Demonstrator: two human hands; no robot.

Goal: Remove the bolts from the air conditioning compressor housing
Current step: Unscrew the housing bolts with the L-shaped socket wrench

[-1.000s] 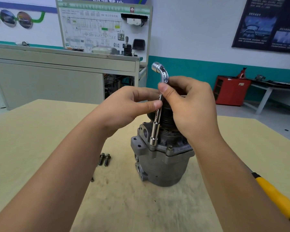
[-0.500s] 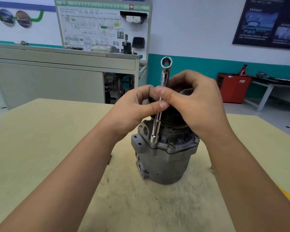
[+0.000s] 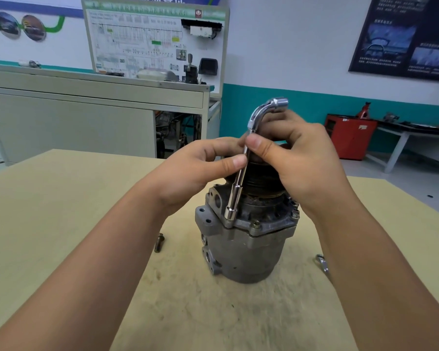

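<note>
Wooden table, compressor housing upright, left hand and right hand pinching socket wrench, loose bolt at left

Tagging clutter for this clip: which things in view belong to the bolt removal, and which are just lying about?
In the job: compressor housing; socket wrench, pinched by left hand and right hand; flange bolt still seated; loose bolt on the table.
Lying about: small metal clip beside the right forearm; red cabinet; wiring display board.
</note>
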